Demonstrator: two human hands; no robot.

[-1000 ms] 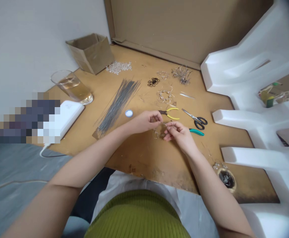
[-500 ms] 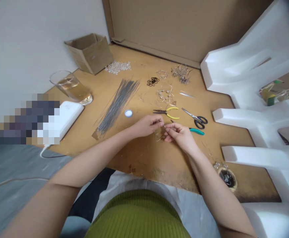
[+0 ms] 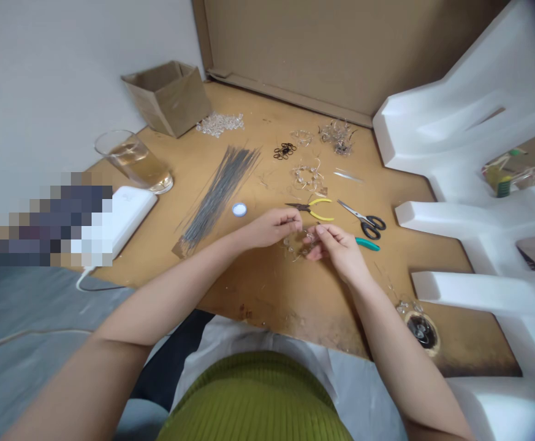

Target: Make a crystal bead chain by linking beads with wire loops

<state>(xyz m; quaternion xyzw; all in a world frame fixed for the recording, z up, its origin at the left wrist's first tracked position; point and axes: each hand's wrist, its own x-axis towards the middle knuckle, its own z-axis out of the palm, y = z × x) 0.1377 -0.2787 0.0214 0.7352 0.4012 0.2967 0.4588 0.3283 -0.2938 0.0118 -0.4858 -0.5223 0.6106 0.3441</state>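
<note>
Near the middle of the table, my left hand [image 3: 277,226] has its fingers closed in a pinch on a beaded wire piece [image 3: 290,246]. The piece is thin and loops between my hands, with clear beads on it. Its other side is pinched between the thumb and fingers of my right hand [image 3: 338,246]. Just beyond my hands lie yellow-handled pliers [image 3: 318,208]. A teal-handled tool [image 3: 367,244] is partly covered by my right hand. Black-handled scissors [image 3: 369,224] rest to the right. A small blue-rimmed dish [image 3: 239,209] with white contents sits beyond my left forearm.
Farther back are a wire bundle [image 3: 223,196], clear beads [image 3: 221,124], black rings [image 3: 284,150] and a finished-looking beaded loop [image 3: 307,176]. A glass [image 3: 133,162] and white power bank [image 3: 132,214] stand left, beside a cardboard box [image 3: 168,101]. White foam [image 3: 437,220] borders the right.
My hands have drawn slightly apart, the right one moving right, and more of the wire piece shows between them. The camera view has shifted a little.
</note>
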